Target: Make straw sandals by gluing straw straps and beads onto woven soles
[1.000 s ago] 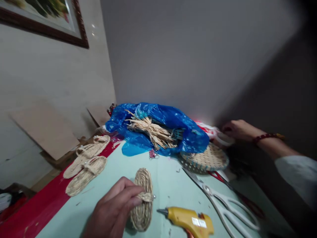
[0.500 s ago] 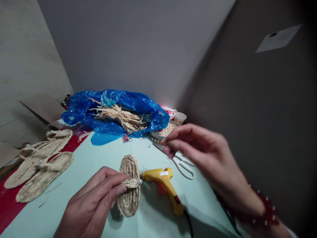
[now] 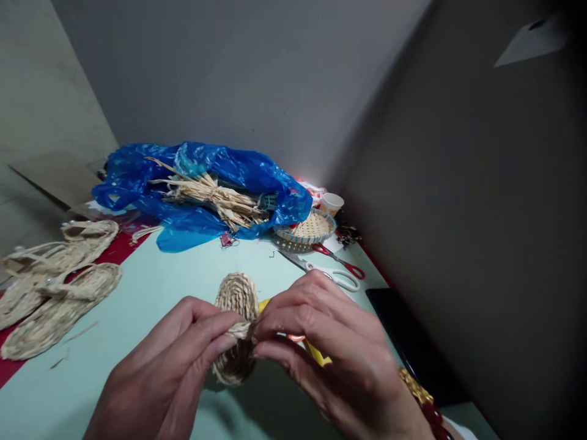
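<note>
A small woven straw sandal (image 3: 236, 294) is held up over the pale green table cover, its sole facing me. My left hand (image 3: 158, 366) is closed on it, thumb and fingers pinching the twisted cross strap (image 3: 239, 330) from the left. My right hand (image 3: 339, 333) is closed in a pinch at the strap's right end. Its fingertips cover that spot, so any tiny thing between them is hidden. Behind the right hand lies a yellow glue gun (image 3: 317, 354), mostly covered. White-handled scissors (image 3: 339, 278) rest just beyond that hand.
Larger straw sandals (image 3: 62, 308) lie at the left. A blue plastic bag (image 3: 284, 189) with bundled straw (image 3: 220, 198) sits at the back. Near it are a woven basket (image 3: 312, 227), a paper cup (image 3: 331, 201) and red-handled scissors (image 3: 351, 267). A black flat object (image 3: 398, 330) lies right.
My right hand has come down and left from above the scissors to the strap's right end, now covering most of the glue gun. My left hand keeps its pinch. The view has shifted slightly.
</note>
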`<state>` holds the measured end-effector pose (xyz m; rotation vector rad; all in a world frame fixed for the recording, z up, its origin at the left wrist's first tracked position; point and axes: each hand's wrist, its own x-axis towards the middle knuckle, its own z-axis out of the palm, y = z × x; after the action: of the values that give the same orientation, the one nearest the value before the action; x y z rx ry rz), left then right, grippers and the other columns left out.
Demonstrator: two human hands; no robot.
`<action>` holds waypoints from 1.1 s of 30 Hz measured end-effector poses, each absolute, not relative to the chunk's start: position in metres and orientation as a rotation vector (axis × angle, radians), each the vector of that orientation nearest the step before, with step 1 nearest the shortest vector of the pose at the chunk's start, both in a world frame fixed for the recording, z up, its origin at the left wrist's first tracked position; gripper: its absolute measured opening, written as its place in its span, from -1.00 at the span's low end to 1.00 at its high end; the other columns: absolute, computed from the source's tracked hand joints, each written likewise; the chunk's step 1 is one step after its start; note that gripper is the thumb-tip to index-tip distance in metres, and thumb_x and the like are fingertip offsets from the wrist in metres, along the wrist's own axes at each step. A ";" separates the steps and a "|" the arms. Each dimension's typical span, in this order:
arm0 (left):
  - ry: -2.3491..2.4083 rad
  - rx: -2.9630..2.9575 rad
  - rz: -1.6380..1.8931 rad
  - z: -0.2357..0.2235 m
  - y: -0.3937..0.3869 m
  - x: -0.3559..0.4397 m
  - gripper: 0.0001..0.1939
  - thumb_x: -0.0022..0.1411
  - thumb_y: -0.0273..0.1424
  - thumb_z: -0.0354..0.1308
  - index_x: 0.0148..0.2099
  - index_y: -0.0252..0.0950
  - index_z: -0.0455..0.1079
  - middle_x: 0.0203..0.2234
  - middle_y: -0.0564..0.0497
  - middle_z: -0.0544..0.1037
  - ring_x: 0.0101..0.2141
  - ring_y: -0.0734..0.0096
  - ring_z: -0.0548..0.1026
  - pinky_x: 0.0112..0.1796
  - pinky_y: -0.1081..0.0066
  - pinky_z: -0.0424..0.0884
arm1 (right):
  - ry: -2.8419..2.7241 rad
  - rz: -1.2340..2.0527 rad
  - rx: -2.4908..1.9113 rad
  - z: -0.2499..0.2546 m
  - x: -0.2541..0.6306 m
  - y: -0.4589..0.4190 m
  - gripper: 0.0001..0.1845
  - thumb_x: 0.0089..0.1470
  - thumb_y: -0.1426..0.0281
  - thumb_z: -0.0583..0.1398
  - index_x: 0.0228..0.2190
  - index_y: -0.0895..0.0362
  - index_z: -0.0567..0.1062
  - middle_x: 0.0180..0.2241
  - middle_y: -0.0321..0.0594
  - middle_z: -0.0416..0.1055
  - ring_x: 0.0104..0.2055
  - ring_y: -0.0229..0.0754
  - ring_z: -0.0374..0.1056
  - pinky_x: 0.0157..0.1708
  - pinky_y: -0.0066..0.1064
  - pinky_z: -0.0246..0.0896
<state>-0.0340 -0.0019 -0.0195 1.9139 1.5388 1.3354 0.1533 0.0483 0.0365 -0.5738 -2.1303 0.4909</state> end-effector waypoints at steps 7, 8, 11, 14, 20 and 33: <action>1.547 1.965 1.281 -0.021 -0.001 -0.035 -0.74 0.42 -0.25 -0.07 0.02 0.10 0.40 -0.35 0.22 0.45 -0.35 0.64 0.49 -0.24 0.81 0.36 | -2.185 0.403 -0.549 0.030 0.153 0.049 -0.90 0.09 0.56 0.33 -0.30 0.26 0.52 -0.28 -0.19 0.53 -0.27 -0.21 0.29 -0.22 -0.29 0.17; 1.589 1.910 1.292 -0.019 -0.002 -0.033 -0.74 0.43 -0.21 -0.08 0.01 0.12 0.41 -0.36 0.23 0.44 -0.34 0.65 0.48 -0.22 0.81 0.35 | -2.190 0.403 -0.566 0.030 0.153 0.050 -0.92 0.11 0.55 0.32 -0.31 0.26 0.52 -0.30 -0.20 0.53 -0.28 -0.21 0.29 -0.22 -0.28 0.16; 1.649 1.851 1.298 -0.015 -0.005 -0.028 -0.72 0.42 -0.13 -0.12 -0.03 0.21 0.42 -0.36 0.28 0.44 -0.34 0.70 0.48 -0.19 0.84 0.31 | -2.199 0.369 -0.576 0.029 0.153 0.051 -0.97 0.16 0.54 0.28 -0.34 0.26 0.51 -0.33 -0.20 0.52 -0.29 -0.21 0.28 -0.24 -0.26 0.13; 1.651 1.899 1.271 -0.014 -0.005 -0.027 -0.71 0.42 -0.14 -0.13 -0.03 0.27 0.41 -0.37 0.31 0.46 -0.36 0.72 0.50 -0.21 0.85 0.33 | -2.210 0.339 -0.542 0.029 0.153 0.052 -0.95 0.15 0.55 0.27 -0.36 0.26 0.49 -0.33 -0.21 0.51 -0.31 -0.21 0.27 -0.26 -0.26 0.10; 1.659 1.942 1.202 -0.015 -0.003 -0.030 -0.71 0.42 -0.19 -0.12 -0.01 0.26 0.39 -0.36 0.31 0.45 -0.36 0.70 0.49 -0.21 0.79 0.33 | -2.219 0.359 -0.539 0.026 0.154 0.052 -0.95 0.17 0.59 0.23 -0.34 0.25 0.51 -0.30 -0.20 0.52 -0.29 -0.20 0.27 -0.24 -0.25 0.08; 1.609 1.882 1.251 -0.019 -0.005 -0.028 -0.67 0.39 -0.36 -0.09 -0.01 0.16 0.41 -0.35 0.21 0.41 -0.33 0.58 0.45 -0.28 0.67 0.39 | -2.149 0.261 -0.579 0.017 0.147 0.046 -0.87 0.16 0.63 0.18 -0.39 0.25 0.51 -0.34 -0.21 0.51 -0.33 -0.21 0.27 -0.25 -0.24 0.04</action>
<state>-0.0281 -0.0051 -0.0194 1.8823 1.6091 1.2508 0.1474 0.0461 0.0172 -0.5786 -2.1485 0.2607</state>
